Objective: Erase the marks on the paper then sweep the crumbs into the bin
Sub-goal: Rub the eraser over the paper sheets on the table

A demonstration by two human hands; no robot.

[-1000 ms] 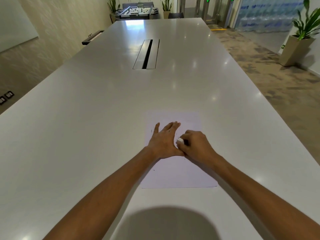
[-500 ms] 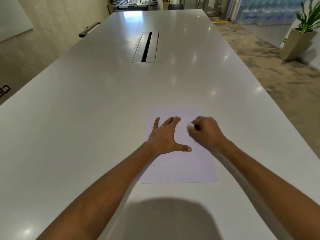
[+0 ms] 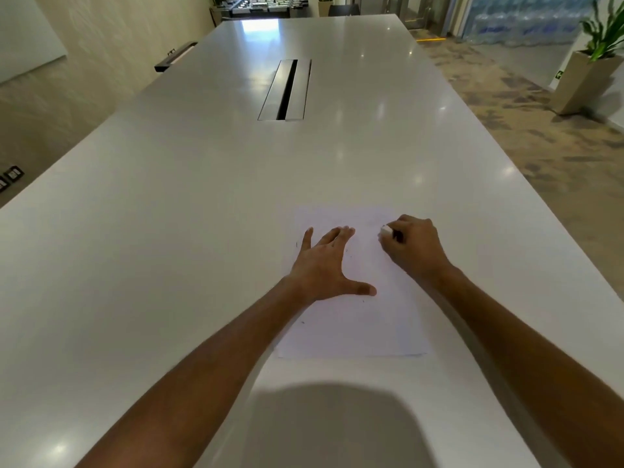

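White and glossy, the long counter (image 3: 169, 231) runs up the frame toward a dark cable slot (image 3: 286, 90) set in its middle, with patterned carpet and a potted plant (image 3: 594, 59) at the upper right. Low and right of centre lies a sheet of paper (image 3: 358, 325), flat on the counter. The left hand (image 3: 324, 268) presses palm-down on the paper's left part, its fingers (image 3: 332, 236) spread and the thumb stretched toward the right. The right hand (image 3: 415, 248) rests on the paper's upper right part, curled, its fingers pinching a small white eraser (image 3: 385, 230) whose tip touches the sheet. A few tiny dark specks (image 3: 347, 253) dot the paper near the left hand; whether they are marks or crumbs cannot be told. Both forearms reach in from the bottom of the frame.
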